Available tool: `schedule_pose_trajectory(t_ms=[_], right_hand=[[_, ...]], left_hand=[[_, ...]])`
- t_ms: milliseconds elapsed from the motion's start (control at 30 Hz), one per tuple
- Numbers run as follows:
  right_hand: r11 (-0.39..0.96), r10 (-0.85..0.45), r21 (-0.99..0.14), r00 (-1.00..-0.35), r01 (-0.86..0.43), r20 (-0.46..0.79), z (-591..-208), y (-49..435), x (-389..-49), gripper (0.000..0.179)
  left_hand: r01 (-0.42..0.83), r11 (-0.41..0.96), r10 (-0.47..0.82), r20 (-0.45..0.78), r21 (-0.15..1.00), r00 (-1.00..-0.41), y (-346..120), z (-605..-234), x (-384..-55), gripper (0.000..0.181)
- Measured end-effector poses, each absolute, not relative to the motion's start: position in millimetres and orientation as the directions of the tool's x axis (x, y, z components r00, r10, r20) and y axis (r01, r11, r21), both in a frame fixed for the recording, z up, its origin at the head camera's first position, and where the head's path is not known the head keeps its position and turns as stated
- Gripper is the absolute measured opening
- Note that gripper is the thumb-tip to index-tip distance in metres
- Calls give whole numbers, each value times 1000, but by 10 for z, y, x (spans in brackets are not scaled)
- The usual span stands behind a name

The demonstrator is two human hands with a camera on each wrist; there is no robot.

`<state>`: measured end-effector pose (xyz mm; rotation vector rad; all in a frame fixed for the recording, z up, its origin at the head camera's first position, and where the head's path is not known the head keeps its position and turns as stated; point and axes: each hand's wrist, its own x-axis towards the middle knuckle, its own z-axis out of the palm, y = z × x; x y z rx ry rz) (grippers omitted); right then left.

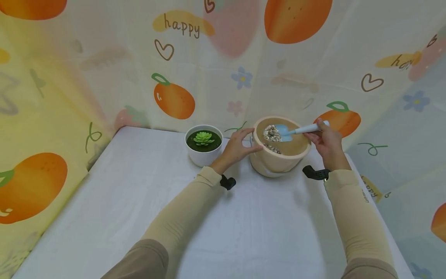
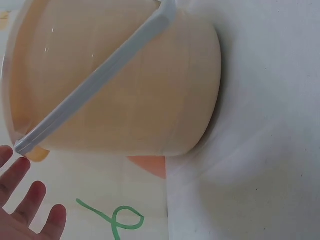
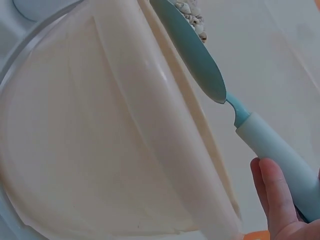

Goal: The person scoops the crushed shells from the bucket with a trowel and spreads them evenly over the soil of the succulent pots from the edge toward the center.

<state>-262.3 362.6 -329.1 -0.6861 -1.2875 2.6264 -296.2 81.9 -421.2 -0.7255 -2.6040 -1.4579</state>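
Note:
My right hand grips the pale handle of a small blue trowel, its blade over the opening of a cream bucket. Small mixed pebbles are heaped at the blade's tip, and more loose pebbles show inside the bucket near its front wall. With thumb and fingers spread, my left hand is at the bucket's left rim. From the left wrist, its fingertips appear beside the rim, near the end of the grey bail handle. The right wrist view shows the trowel's underside above the rim.
Left of the bucket, a white pot holds a green succulent close to my left wrist. Both containers stand near the far edge of a table with a white cloth. A fruit-patterned curtain hangs right behind them.

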Motion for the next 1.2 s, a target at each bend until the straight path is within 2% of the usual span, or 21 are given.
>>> schedule_pose_trajectory(t_ms=[200, 500, 733, 967, 1200], right_hand=[[-611, 331, -789, -887, 60, -323, -3286, 3564, -2618, 18], [-620, 332, -784, -894, 32, -299, -3256, 3482, -2657, 30], [-669, 310, -743, -914, -15, -261, -3208, 3384, -2663, 21], [-669, 310, -742, -917, -24, -250, -3178, 3249, -2687, 19], [-623, 354, -781, -905, -39, -237, -3173, 3108, -2709, 30]], left_hand=[[419, 440, 367, 267, 794, -891, 743, -4173, -2941, 78], [433, 440, 363, 286, 786, -887, 619, -4086, -2931, 80], [454, 446, 364, 306, 771, -879, 502, -4006, -2930, 80], [446, 453, 340, 312, 772, -887, 342, -3926, -2922, 81], [438, 476, 314, 319, 762, -895, 177, -3867, -2930, 83]])
